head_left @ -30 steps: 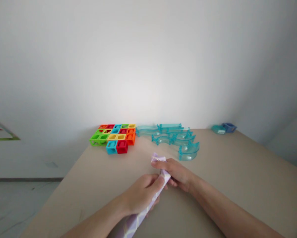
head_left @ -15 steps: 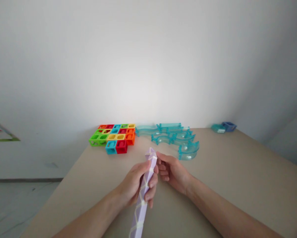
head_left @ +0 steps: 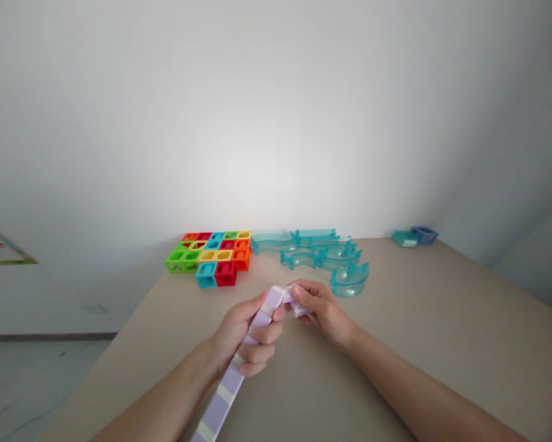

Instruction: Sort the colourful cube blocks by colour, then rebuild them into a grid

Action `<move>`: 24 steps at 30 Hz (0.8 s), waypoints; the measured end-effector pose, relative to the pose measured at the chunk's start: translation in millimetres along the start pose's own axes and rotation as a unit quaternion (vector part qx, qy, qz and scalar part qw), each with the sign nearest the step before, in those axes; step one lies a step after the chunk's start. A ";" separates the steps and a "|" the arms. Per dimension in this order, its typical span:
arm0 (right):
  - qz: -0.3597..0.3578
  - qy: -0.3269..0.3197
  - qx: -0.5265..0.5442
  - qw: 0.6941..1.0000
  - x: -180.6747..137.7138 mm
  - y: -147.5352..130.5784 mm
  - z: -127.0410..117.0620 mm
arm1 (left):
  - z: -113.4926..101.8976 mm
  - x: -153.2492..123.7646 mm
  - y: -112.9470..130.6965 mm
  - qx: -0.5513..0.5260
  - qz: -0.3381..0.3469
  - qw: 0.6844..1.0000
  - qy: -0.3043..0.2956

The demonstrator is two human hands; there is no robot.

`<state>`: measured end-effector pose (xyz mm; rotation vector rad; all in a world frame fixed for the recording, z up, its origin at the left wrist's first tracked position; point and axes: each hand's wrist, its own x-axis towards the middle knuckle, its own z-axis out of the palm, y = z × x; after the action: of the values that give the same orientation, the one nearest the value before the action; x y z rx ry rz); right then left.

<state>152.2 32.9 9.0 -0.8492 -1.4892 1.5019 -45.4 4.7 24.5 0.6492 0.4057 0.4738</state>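
Note:
A long lilac-and-white segmented twist toy [head_left: 225,393] runs from the lower middle of the view up to my hands. My left hand [head_left: 250,331] is wrapped round its upper part. My right hand [head_left: 319,304] pinches the end segment, which is bent over to the right. Both hands hover just above the beige table [head_left: 441,331].
At the table's far edge stands a block of coloured open cubes [head_left: 211,253]. Beside it lie several clear turquoise curved track pieces [head_left: 324,256]. A small blue and teal piece [head_left: 416,237] sits at the far right corner. White wall behind; floor to the left.
The toy has been turned in my left hand, so flat faces now show. My right hand, which had let go half a second ago, has taken the end segment and bent it sideways.

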 end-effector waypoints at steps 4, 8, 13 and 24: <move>0.021 0.020 -0.005 1.000 -0.5 -5.5 2.9 | -2.0 0.7 3.1 0.024 -0.011 0.999 0.042; 0.024 0.052 -0.046 0.997 -1.5 -8.3 3.6 | -3.9 8.9 -5.3 0.084 0.041 0.988 0.122; 0.012 0.052 -0.130 0.990 -2.6 -7.4 2.3 | -3.2 18.0 -15.2 0.111 0.048 0.973 0.196; 0.105 0.116 -0.040 0.987 -6.5 -3.2 20.6 | 3.5 29.7 -27.8 0.072 0.163 0.959 0.220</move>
<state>136.6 18.0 13.0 -1.2176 -1.3270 1.4441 -11.3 -0.5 2.5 0.7553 0.7659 0.9173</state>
